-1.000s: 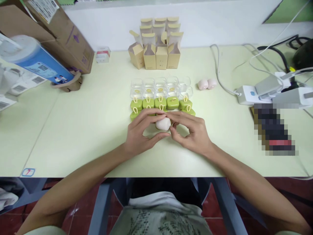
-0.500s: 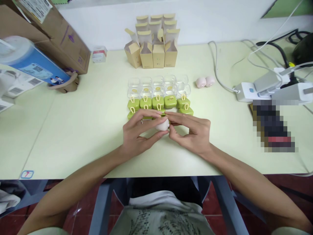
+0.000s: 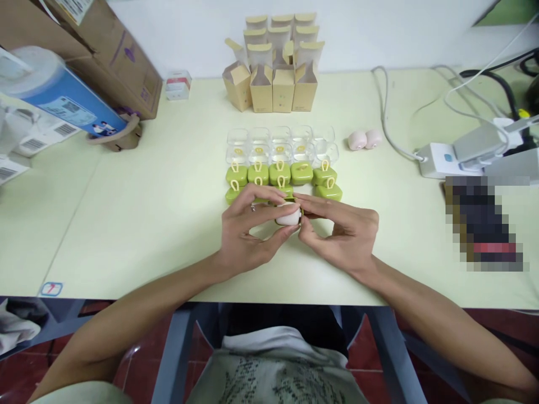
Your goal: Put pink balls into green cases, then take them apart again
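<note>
A small, rounded white piece (image 3: 288, 215) is held above the near-middle of a pale table (image 3: 138, 224), pinched between the thumb and fingers of the left hand (image 3: 248, 235). Its right end, edged with green, is met by the fingertips of the right hand (image 3: 343, 238); whether it is gripped or only touched there cannot be told. It is judged light, stiff and smooth, perhaps slippery, best held by its rounded sides. Just beyond, looped green cases (image 3: 301, 173) are partly covered by fingers and could be knocked. Farther back are clear containers (image 3: 280, 151), two pink pieces (image 3: 357, 141) and upright cardboard boxes (image 3: 261, 92).
</note>
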The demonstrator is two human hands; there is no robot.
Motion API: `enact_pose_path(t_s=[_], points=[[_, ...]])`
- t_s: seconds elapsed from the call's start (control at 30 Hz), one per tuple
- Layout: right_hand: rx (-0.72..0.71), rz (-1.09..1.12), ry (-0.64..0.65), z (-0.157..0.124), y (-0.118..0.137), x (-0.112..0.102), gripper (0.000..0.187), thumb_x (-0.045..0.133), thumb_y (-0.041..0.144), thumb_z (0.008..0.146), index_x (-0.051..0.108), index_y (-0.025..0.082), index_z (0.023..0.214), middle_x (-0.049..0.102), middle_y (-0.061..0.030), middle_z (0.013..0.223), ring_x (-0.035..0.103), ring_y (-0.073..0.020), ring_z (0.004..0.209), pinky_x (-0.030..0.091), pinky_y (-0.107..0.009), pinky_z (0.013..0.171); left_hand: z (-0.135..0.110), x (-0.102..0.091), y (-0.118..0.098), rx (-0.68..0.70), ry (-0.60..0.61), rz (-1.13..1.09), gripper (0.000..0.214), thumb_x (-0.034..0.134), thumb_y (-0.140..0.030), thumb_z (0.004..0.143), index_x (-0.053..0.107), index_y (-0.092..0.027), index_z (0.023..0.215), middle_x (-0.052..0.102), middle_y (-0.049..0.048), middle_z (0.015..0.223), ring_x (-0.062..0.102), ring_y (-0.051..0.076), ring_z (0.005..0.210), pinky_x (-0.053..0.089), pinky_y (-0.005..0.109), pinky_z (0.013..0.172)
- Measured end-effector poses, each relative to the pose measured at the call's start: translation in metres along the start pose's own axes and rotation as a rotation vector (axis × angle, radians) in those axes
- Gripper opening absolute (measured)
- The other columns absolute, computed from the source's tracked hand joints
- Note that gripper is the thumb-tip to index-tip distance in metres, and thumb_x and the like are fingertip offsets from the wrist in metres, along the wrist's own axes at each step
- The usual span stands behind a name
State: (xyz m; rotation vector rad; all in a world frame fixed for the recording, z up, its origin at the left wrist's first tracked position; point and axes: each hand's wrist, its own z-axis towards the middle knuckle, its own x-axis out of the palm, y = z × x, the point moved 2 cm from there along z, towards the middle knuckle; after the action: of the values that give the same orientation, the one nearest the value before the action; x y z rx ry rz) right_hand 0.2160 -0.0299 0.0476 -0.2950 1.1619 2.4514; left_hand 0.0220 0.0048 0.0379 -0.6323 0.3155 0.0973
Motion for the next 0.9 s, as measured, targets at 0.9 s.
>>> enact_pose_path(t_s=[0.9], points=[[0.034, 0.032, 0.071, 0.002, -0.002, -0.006, 0.034, 0.077, 0.018, 0.101, 0.087, 0.034, 0.129, 0.089, -0.0003, 0.121, 0.090, -0.0247, 0.096, 0.078, -0.042, 0.093, 0.001, -0.011, 0.010, -0.125, 0.063, 0.004, 0.030, 0.092, -0.038, 0.094, 0.084, -0.031, 0.123, 0.081, 0.0054, 0.121, 0.079, 0.020, 0.109, 0.069, 0.040, 0.094]])
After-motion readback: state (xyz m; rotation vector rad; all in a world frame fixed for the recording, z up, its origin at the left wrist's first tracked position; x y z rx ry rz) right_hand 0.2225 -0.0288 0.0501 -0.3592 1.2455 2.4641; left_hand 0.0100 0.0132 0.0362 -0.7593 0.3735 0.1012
